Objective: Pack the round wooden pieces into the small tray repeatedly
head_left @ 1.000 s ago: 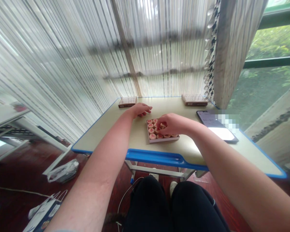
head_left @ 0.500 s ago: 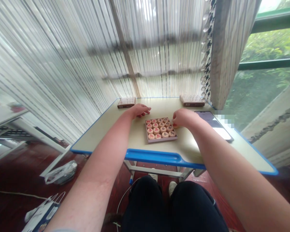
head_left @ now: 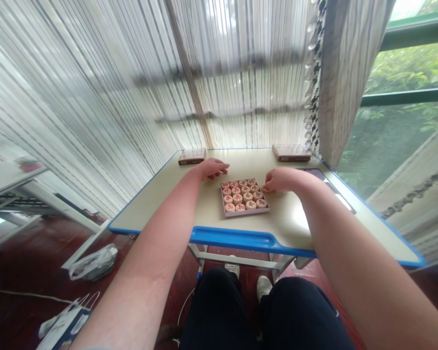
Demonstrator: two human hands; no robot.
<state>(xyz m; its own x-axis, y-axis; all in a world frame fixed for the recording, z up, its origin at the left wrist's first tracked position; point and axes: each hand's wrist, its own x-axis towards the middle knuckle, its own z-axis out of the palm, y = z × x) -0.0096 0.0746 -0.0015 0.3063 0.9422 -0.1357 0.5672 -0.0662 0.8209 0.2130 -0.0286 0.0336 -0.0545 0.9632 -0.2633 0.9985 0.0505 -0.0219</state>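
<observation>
A shallow box [head_left: 246, 212] on the table holds rows of round wooden xiangqi pieces, with red characters on the left and black on the right. Just off the box's right side, my right hand [head_left: 276, 180] has its fingers closed around a xiangqi piece [head_left: 264, 189], low over the tabletop. Part of that piece is covered by the fingers. My left hand [head_left: 213, 168] hovers beyond the box's upper left corner, fingers stretched loosely apart and holding nothing.
Two flat boxes lie along the far edge, a left one [head_left: 192, 156] and a right one [head_left: 291, 152]. A phone [head_left: 318, 173] sits partly behind my right forearm. The table [head_left: 149, 209] has a blue rim, and a striped curtain [head_left: 241, 97] hangs behind it.
My right hand has shifted slightly to the right, away from the box, and the piece at its fingertips shows more clearly. My left hand stays nearly in place.
</observation>
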